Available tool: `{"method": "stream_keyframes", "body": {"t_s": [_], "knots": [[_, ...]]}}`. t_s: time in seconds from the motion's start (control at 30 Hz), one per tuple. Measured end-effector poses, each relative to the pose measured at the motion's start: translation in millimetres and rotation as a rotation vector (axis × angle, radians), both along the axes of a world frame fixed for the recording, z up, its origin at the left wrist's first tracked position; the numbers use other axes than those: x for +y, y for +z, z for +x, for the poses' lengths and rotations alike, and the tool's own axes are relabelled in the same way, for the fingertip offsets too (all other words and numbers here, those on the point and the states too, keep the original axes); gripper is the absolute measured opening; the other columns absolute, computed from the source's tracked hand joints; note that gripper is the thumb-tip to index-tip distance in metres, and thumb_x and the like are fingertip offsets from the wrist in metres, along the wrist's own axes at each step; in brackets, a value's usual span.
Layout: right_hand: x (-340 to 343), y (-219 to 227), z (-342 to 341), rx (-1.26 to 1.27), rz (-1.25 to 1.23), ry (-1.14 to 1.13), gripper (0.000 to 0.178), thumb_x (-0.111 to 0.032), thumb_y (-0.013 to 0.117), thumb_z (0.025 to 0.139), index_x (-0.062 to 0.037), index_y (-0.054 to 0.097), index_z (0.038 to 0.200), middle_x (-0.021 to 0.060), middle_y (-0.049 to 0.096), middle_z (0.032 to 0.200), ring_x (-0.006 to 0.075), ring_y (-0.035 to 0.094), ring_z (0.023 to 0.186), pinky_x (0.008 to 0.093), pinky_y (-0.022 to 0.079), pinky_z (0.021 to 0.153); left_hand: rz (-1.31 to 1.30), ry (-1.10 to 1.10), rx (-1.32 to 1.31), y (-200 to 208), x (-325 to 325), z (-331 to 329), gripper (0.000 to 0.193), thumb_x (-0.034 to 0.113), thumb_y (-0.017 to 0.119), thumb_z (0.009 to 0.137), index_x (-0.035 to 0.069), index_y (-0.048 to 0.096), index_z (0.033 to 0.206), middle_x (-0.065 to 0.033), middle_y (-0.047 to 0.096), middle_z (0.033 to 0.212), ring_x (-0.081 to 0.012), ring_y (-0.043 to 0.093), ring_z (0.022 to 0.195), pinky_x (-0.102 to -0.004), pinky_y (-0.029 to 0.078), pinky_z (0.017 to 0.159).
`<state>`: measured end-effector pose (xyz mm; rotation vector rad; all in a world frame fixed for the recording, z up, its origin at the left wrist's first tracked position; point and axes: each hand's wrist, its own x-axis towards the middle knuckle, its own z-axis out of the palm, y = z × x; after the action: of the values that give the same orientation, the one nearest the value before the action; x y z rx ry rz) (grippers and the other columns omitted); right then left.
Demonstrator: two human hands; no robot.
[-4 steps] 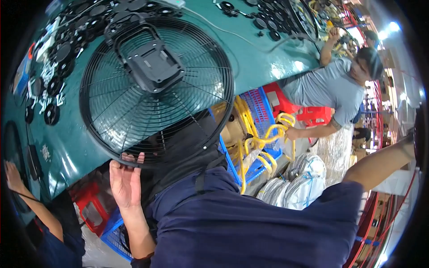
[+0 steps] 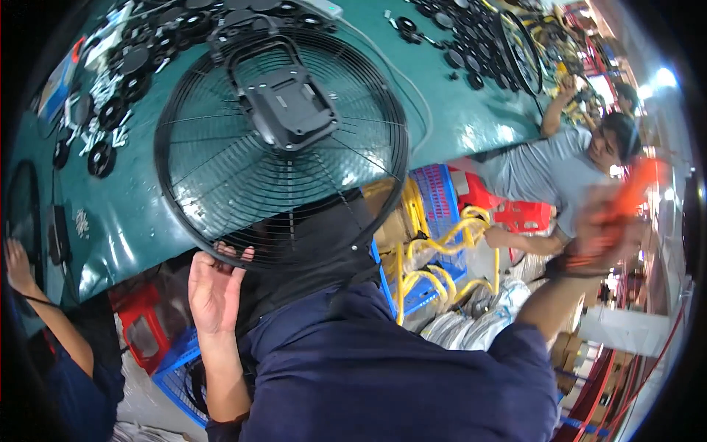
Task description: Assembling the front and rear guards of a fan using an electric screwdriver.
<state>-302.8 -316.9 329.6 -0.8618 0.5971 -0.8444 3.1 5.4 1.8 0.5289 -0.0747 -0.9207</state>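
The left hand (image 2: pixel 215 289) curls its fingers over the black wire fan guard (image 2: pixel 280 147) at its seven o'clock rim, steadying it on the green table (image 2: pixel 471 125); the right hand (image 2: pixel 607 236), blurred out at three o'clock, seems closed on an orange tool (image 2: pixel 635 193); fastening looks next, needing that tool brought inward.

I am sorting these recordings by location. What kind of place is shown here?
Probably a fan assembly workshop. A black wire fan guard lies on a green worktable, held at its rim by the left hand. Many small black round parts are spread over the table, and another person sits working alongside.
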Motion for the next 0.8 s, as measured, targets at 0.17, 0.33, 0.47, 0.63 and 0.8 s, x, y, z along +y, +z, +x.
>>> {"method": "stream_keyframes", "body": {"t_s": [0.17,0.33,0.47,0.63,0.8], "knots": [[35.2,-214.0,57.8,0.691,-0.346,0.211,0.043,-0.028,0.069,0.091,0.0050,0.061,0.116,0.0177,0.070,0.104,0.0175,0.066,0.059,0.0292,0.053,0.054,0.081,0.017,-0.036,4.1,17.3,5.8,0.014,0.020,0.058,0.102,0.007,0.058,0.103,-0.0121,0.065,0.117,-0.0266,0.062,0.115,-0.0586,0.048,0.104],[62.6,-233.6,81.4,0.504,-0.173,0.003,0.045,-0.026,0.066,0.094,0.0105,0.061,0.118,0.0147,0.068,0.092,0.0187,0.066,0.055,0.0284,0.052,0.048,0.138,0.022,-0.089,0.6,42.9,6.4,0.010,0.020,0.059,0.102,0.009,0.058,0.103,-0.0128,0.064,0.123,-0.0296,0.060,0.122,-0.0592,0.047,0.105],[48.6,-221.1,111.2,0.511,-0.149,0.169,0.045,-0.028,0.066,0.093,0.0063,0.062,0.122,0.0127,0.069,0.075,0.0166,0.063,0.052,0.0279,0.051,0.052,0.197,0.100,-0.095,4.9,45.3,-3.1,0.011,0.018,0.061,0.101,0.008,0.057,0.098,-0.0153,0.062,0.126,-0.0367,0.055,0.129,-0.0585,0.048,0.104],[-11.9,-237.0,168.4,0.392,-0.089,0.188,0.048,-0.032,0.067,0.093,0.0077,0.062,0.120,0.0112,0.065,0.066,0.0203,0.066,0.050,0.0305,0.054,0.048,0.244,0.047,-0.203,9.6,12.4,-16.1,0.013,0.018,0.060,0.101,0.006,0.057,0.100,-0.0230,0.055,0.139,-0.0405,0.052,0.132,-0.0552,0.051,0.102],[-26.9,-237.2,177.9,0.385,-0.280,0.179,0.052,-0.032,0.063,0.094,0.0121,0.059,0.121,0.0245,0.068,0.106,0.0211,0.067,0.055,0.0304,0.056,0.054,0.359,-0.027,-0.252,8.4,4.4,-21.1,0.013,0.017,0.060,0.101,0.004,0.057,0.100,-0.0235,0.059,0.133,-0.0374,0.061,0.123,-0.0552,0.051,0.102]]}}
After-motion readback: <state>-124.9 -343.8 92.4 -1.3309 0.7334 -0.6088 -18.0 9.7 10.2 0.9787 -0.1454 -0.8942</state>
